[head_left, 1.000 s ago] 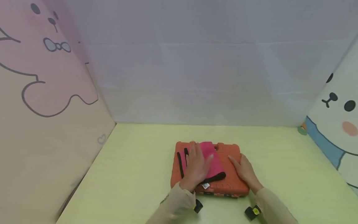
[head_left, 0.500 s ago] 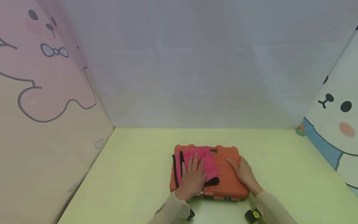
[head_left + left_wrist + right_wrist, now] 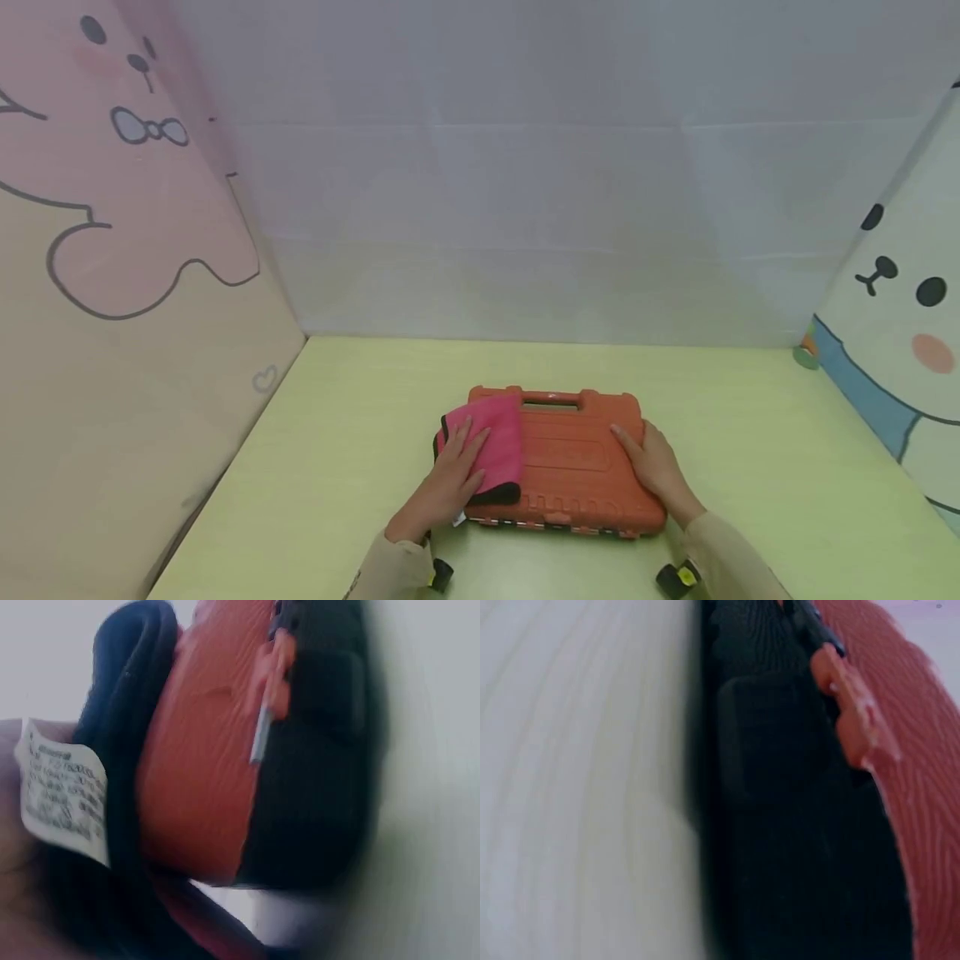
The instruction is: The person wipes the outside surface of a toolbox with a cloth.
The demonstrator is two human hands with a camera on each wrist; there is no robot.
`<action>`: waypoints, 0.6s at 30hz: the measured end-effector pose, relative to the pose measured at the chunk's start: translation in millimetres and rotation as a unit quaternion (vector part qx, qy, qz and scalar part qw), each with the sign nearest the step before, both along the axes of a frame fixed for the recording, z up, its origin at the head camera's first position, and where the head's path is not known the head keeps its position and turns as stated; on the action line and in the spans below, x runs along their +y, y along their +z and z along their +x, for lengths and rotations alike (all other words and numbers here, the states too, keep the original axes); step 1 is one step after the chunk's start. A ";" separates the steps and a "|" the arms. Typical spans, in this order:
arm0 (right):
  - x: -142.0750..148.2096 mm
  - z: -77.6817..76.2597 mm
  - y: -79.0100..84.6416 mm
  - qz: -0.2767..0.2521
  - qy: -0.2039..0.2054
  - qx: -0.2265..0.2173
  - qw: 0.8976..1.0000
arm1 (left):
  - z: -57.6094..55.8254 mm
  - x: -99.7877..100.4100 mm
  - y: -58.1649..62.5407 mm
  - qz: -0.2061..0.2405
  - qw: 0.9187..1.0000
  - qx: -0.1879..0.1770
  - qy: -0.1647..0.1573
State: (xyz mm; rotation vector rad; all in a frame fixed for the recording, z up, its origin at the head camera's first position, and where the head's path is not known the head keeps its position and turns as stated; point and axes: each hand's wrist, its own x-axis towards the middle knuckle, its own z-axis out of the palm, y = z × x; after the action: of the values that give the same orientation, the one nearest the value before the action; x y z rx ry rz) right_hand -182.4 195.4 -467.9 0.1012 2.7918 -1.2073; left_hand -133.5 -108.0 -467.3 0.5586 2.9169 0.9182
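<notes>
An orange hard plastic tool case (image 3: pixel 573 454) lies flat on the table, its handle at the far side. In both wrist views its orange lid (image 3: pixel 199 787) meets a black lower half (image 3: pixel 795 847). A folded pink cloth (image 3: pixel 498 446) with black edging covers the lid's left end and overhangs its left side. My left hand (image 3: pixel 444 493) rests on the cloth with fingers extended. A white printed label (image 3: pixel 64 791) on the cloth shows close to that hand. My right hand (image 3: pixel 658 468) holds the case's right edge, thumb on the lid; its fingertips are hidden.
The pale yellow table (image 3: pixel 360 433) extends around the case on all sides. A plain whitish sheet (image 3: pixel 480 233) forms the back wall. Side walls with cartoon animals stand at left (image 3: pixel 150 250) and right (image 3: pixel 900 350).
My left hand has slid the pink cloth leftward across the lid, baring the lid's middle and the handle. My right hand keeps its place on the case's right edge.
</notes>
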 end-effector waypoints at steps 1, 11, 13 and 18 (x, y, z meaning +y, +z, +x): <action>-0.2 0.0 -0.4 0.000 0.000 -0.001 1.000 | 1.0 -2.5 0.7 0.020 1.000 -0.014 0.004; 1.7 -1.0 -3.1 -0.001 0.003 0.007 1.000 | 9.2 35.7 6.5 0.072 0.972 -0.042 0.218; 1.2 -1.7 -3.2 -0.002 0.006 0.013 1.000 | 8.6 40.1 3.4 0.053 0.969 -0.036 0.240; 0.6 -3.4 -3.4 -0.002 0.012 0.018 1.000 | 5.6 41.0 0.5 0.038 0.967 -0.010 0.251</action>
State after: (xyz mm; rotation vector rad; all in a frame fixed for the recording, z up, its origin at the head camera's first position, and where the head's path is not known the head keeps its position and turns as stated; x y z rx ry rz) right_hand -185.7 195.9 -471.4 0.0452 2.8128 -1.2215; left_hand -127.9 -67.0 -466.8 -0.2098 3.0672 1.0662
